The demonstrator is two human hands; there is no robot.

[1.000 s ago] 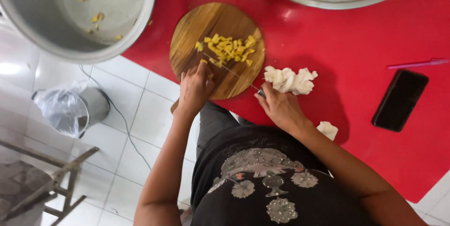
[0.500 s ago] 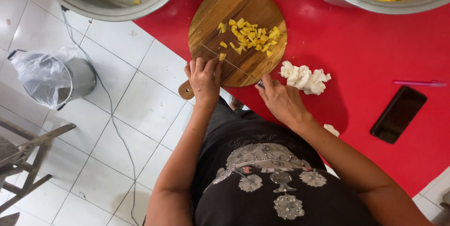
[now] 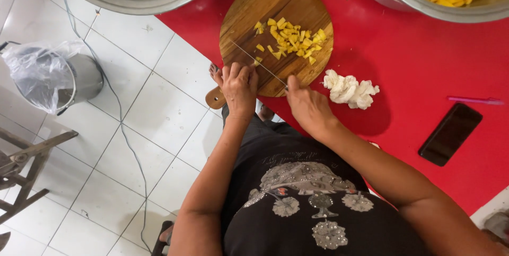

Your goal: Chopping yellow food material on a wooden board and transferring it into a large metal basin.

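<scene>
Right hand (image 3: 307, 106) clenched on knife (image 3: 260, 65), yellow cubes (image 3: 289, 38) just beyond blade.

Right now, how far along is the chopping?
Done: a pile of yellow cubes sits on the round wooden board, and the big metal bowl holds many more. In hand: right hand holds the knife; left hand steadies the board. Left: the white lump lies uncut.

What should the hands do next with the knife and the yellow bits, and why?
Probably bring the knife down through the piece under the left hand near the board's edge. The right hand holds the blade across the round wooden board, cut yellow cubes are already piled beyond it, and that piece looks uncut.
</scene>
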